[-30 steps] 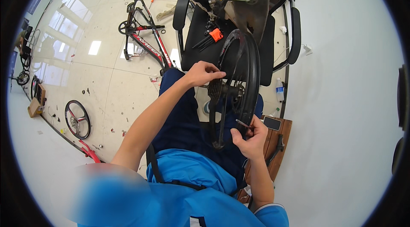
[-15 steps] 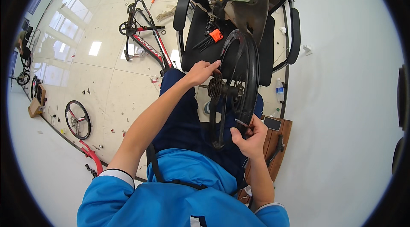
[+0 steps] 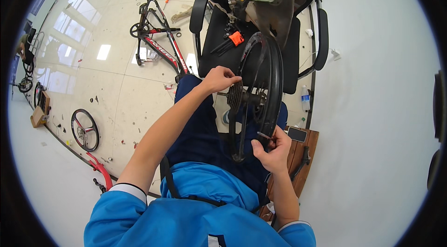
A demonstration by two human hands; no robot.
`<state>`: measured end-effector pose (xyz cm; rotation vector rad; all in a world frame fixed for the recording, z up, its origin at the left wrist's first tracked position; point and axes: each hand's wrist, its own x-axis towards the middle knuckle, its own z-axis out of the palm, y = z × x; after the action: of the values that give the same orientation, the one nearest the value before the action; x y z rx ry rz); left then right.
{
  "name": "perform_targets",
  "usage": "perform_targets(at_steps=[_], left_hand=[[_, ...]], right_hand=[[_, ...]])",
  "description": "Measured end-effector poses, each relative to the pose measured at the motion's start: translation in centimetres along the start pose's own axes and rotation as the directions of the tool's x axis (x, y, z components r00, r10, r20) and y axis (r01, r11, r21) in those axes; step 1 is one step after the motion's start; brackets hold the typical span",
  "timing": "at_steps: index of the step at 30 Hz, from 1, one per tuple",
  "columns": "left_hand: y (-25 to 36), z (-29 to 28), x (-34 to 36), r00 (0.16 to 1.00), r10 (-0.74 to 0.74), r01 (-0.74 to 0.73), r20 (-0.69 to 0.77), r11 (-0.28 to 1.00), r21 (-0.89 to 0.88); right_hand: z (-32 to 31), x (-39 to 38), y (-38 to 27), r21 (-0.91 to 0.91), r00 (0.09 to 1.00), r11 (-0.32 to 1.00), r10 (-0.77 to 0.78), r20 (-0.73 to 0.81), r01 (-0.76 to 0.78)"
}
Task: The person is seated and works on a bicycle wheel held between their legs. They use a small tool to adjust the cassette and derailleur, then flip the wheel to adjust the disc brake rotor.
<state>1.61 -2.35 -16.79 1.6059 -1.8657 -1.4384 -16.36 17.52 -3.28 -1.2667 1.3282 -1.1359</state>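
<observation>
A bicycle wheel [image 3: 274, 77] with a black tyre stands upright between my knees, its sprocket cassette [image 3: 235, 96] facing left. At the top of the cassette, my left hand [image 3: 220, 80] has its fingertips bent together on the teeth; whether something small is between them is hidden. My right hand [image 3: 274, 152] is closed beside the tyre's near right side. A thin rod-like tool [image 3: 265, 136] sticks out between its thumb and fingers, its far end hidden in the palm.
Ahead, a black office chair [image 3: 212, 58] bears tools and a grey guard-like part [image 3: 274, 7]. A bicycle frame [image 3: 160, 44] lies on the floor to the left, with a small wheel [image 3: 85, 130] nearer. On the right stand a wooden bench [image 3: 307, 163] holding a phone [image 3: 297, 134], and a bottle [image 3: 305, 98].
My left hand's fingers have bent and drawn down from near the rim onto the cassette's top. The right hand and the wheel are nearly where they were.
</observation>
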Motion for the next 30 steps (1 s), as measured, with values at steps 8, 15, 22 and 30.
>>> perform_targets(at_steps=[8, 15, 22, 30], left_hand=[[-2.1, 1.5, 2.7, 0.974, -0.125, 0.170, 0.189, 0.954, -0.245], [1.8, 0.1, 0.5, 0.997, -0.053, 0.051, 0.054, 0.998, 0.034], [3.0, -0.8, -2.7, 0.978, 0.204, -0.204, 0.049, 0.979, 0.001], [3.5, -1.5, -6.0, 0.817, 0.574, -0.553, 0.053, 0.754, 0.356]], right_hand=[[0.0, 0.1, 0.1, 0.002, 1.000, 1.000, 0.005, -0.004, -0.005], [-0.3, -0.1, 0.4, -0.036, 1.000, 0.999, 0.003, 0.002, -0.003], [0.1, -0.1, -0.2, -0.007, 1.000, 1.000, 0.018, -0.010, -0.019], [-0.1, -0.1, 0.2, -0.006, 1.000, 1.000, 0.021, 0.020, -0.021]])
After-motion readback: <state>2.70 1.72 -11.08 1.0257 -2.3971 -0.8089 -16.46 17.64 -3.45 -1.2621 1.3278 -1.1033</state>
